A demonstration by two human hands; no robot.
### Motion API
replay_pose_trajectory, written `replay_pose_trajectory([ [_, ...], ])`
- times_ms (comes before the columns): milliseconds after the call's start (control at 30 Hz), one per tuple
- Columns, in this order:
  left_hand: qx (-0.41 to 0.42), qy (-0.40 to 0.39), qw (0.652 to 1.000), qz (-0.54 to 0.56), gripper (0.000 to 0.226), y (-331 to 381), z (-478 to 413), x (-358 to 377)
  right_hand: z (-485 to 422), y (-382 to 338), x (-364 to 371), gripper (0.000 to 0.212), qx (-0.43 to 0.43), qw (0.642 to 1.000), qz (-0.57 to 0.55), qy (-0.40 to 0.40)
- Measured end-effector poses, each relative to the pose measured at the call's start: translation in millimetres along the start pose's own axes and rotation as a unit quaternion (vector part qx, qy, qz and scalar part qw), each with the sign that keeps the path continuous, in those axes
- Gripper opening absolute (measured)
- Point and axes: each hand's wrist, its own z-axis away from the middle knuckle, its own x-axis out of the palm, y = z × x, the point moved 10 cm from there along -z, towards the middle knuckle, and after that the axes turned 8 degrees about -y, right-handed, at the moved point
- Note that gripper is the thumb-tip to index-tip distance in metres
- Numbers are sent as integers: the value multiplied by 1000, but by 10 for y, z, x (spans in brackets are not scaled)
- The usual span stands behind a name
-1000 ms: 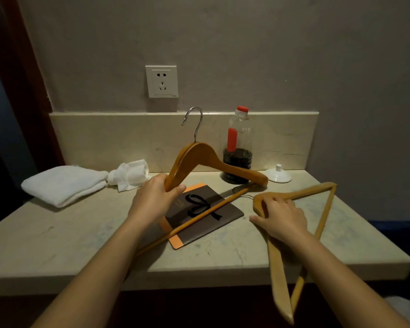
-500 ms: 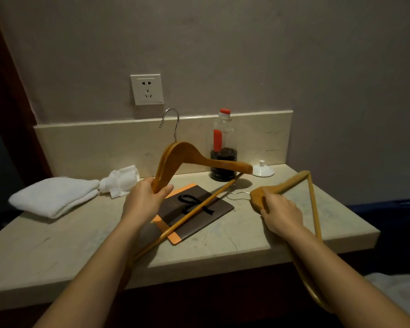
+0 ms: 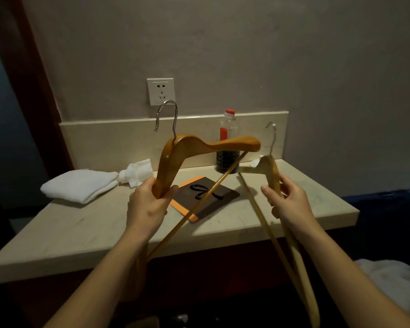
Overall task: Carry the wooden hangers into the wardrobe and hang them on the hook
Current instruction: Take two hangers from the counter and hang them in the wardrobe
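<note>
Wooden hangers (image 3: 199,147), gripped in our left hand (image 3: 147,205) and right hand (image 3: 291,202), could tangle between them or clip the bottle (image 3: 224,160) beyond the left.

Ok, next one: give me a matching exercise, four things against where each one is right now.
Things:
1 dark hanger
2 pale hanger
3 towel
4 bottle

Places:
a in the right hand
b on the counter's left end
c in the left hand
d standing by the backsplash

Pairs: 1-c, 2-a, 3-b, 4-d
</note>
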Motion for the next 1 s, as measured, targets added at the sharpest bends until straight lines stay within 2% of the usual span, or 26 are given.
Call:
replay_pose_trajectory([
  [67, 0, 2, 1000, 21, 24, 35, 191, -136, 171, -76, 111, 15, -3, 999, -24, -34],
  [133, -15, 1, 999, 48, 19, 13, 366, -277, 333, -138, 255, 11, 2, 996, -49, -78],
  [367, -90, 51, 984, 143, 11, -284, 1094, -922, 815, -330, 1005, 18, -1, 976, -106, -190],
  [533, -124, 130, 977, 111, 16, -564, 1686, -1509, 1082, -347, 1757, 21, -21, 949, -132, -286],
  [633, -123, 165, 977, 64, 19, -643, 2021, -1878, 1225, -343, 2203, 26, -31, 926, -136, -352],
  [767, -163, 197, 967, 7, 21, -771, 2489, -2227, 1368, -297, 2734, 24, -16, 885, -185, -427],
  [1000, -285, 294, 912, 13, 27, -1139, 3468, -2413, 1708, -102, 3533, 28, -11, 803, -166, -572],
])
